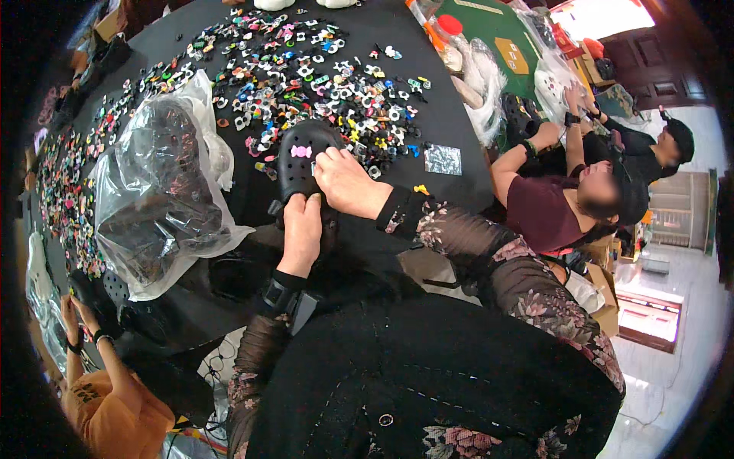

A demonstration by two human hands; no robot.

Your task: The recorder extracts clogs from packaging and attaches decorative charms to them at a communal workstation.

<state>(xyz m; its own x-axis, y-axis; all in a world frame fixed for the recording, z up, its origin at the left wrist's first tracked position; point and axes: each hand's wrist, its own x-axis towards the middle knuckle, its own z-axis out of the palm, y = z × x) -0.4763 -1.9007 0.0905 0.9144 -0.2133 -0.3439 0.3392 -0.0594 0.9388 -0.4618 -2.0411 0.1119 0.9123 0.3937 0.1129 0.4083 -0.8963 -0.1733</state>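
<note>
A black clog (294, 162) with round holes in its upper points away from me at the table's edge. A pink bow charm (301, 152) sits on its toe. My left hand (303, 236) is closed around the clog's near part, thumb on top. My right hand (348, 182) rests against the clog's right side with fingers pressed together at the upper. What those fingers hold, if anything, is too small and covered to name. Beyond the clog spreads a heap of colourful small shoe charms (329, 88).
A clear plastic bag (164, 191) of black clogs lies to my left. A small clear packet (443, 160) and a yellow charm (420, 189) lie on the black table (397, 34) at right. Co-workers sit at the right (562, 191) and lower left (115, 413), handling clogs.
</note>
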